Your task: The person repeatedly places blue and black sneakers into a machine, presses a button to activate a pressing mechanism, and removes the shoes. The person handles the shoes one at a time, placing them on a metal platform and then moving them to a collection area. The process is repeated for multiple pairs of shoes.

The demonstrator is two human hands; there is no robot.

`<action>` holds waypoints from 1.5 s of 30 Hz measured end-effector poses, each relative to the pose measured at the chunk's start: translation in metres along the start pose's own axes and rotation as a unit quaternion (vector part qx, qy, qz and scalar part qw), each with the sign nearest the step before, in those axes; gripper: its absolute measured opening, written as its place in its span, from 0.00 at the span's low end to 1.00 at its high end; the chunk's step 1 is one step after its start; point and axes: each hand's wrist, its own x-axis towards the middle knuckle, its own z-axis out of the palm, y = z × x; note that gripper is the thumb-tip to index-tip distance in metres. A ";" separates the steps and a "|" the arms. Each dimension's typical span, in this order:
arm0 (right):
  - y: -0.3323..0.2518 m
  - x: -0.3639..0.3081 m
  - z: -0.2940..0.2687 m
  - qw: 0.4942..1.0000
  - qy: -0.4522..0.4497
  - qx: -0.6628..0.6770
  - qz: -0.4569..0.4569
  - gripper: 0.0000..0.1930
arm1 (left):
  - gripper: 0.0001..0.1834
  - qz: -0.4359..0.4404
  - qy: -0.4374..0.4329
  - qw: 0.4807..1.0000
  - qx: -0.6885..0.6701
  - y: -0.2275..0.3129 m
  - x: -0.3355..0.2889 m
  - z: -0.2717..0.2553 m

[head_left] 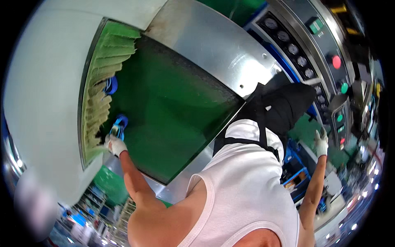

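My left hand (pixel 115 145), in a white glove, is at the edge of a green belt (pixel 164 111). Its fingers are closed on the near end of a blue shoe-like piece (pixel 119 124) with dark and pale parts. Farther along, a second blue shoe-like piece (pixel 110 85) lies partly under a green strip curtain (pixel 111 43). Out to the right, my right hand (pixel 321 143), also white-gloved, holds nothing, with fingers stretched apart. Part of the left hand's grip is hidden.
A pale machine housing (pixel 49 90) borders the curtain on the left. Bare metal plate (pixel 214 41) frames the belt's far side. Right of it stands a control panel with round gauges (pixel 293 49), a red button (pixel 336 61) and green buttons (pixel 344 87). Blue-framed equipment (pixel 298 168) is near my right arm.
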 end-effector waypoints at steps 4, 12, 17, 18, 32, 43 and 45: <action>-0.005 0.005 0.013 0.991 -0.002 0.069 -0.114 0.34 | 0.20 0.085 -0.087 0.982 -0.145 0.161 -0.015 -0.091; -0.241 -0.098 -0.062 0.917 -0.069 0.309 -0.241 0.34 | 0.19 0.369 -0.122 0.851 -0.352 0.390 -0.060 -0.119; -0.308 -0.133 -0.064 0.839 -0.061 0.273 -0.466 0.39 | 0.11 0.488 -0.154 0.788 -0.343 0.475 -0.039 -0.204; -0.313 -0.134 -0.040 0.818 -0.034 0.306 -0.485 0.41 | 0.11 0.542 -0.137 0.749 -0.356 0.495 -0.049 -0.224; -0.068 -0.159 -0.030 0.700 0.035 0.712 -0.028 0.38 | 0.35 0.867 -0.055 0.194 -0.455 0.801 -0.318 -0.529; 0.005 -0.187 0.138 0.666 0.263 0.684 0.142 0.22 | 0.39 0.729 -0.179 0.473 -0.462 1.140 -0.505 -0.527; 0.005 -0.195 0.181 0.477 0.195 0.832 0.203 0.23 | 0.33 0.739 -0.136 0.489 -0.444 1.188 -0.519 -0.506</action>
